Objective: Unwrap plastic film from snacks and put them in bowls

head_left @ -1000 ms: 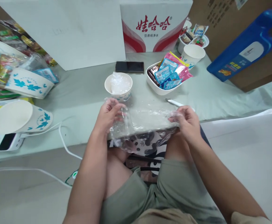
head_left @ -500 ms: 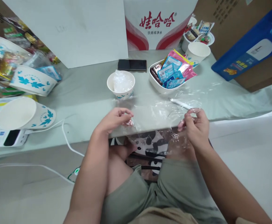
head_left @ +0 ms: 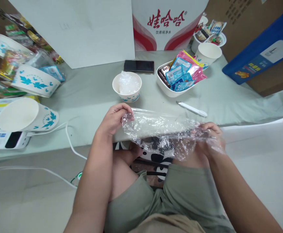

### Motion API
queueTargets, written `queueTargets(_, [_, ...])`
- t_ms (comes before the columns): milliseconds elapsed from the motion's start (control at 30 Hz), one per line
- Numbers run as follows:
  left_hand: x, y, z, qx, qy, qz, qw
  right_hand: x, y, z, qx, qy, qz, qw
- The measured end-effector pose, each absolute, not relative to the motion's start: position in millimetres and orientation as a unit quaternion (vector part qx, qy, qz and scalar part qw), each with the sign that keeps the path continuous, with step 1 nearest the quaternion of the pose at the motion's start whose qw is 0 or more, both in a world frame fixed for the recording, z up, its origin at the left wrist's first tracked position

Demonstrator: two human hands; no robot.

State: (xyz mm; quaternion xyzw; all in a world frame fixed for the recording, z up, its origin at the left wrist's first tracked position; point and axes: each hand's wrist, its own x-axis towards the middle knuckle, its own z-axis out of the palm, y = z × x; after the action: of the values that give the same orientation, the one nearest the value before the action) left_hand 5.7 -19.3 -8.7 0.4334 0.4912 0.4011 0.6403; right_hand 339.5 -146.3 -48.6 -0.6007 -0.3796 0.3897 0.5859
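A crinkled sheet of clear plastic wrap [head_left: 160,132] stretches between my two hands over the table's front edge and my lap. My left hand [head_left: 117,118] pinches its left end between thumb and fingers. My right hand [head_left: 210,137] is closed on the other end, and a flap of the film hangs over its fingers and wrist. Just beyond the film stands a paper bowl [head_left: 129,97] with crumpled clear plastic [head_left: 128,82] in it. A white utility knife [head_left: 192,109] lies on the table beyond my right hand.
A white tub [head_left: 171,92] of snack packets stands at the back, near a black phone [head_left: 138,66]. Paper cups [head_left: 18,115], snack packets and a white power bank [head_left: 5,140] with a cable fill the left. A blue bottle [head_left: 260,51] leans at right.
The plastic wrap is now drawn out and bunched into a narrower band. My left hand has risen slightly; my right hand has moved right and down, uncovering the utility knife.
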Motion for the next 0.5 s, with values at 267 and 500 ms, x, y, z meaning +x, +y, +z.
queueTargets(267, [9, -13, -21, 0.475, 0.427, 0.390, 0.664, 333, -152, -29, -0.652, -0.432, 0.343, 0.520])
queueTargets(500, [9, -22, -16, 0.528, 0.410, 0.330, 0.667, 336, -171, -42, -0.669, -0.443, 0.384, 0.456])
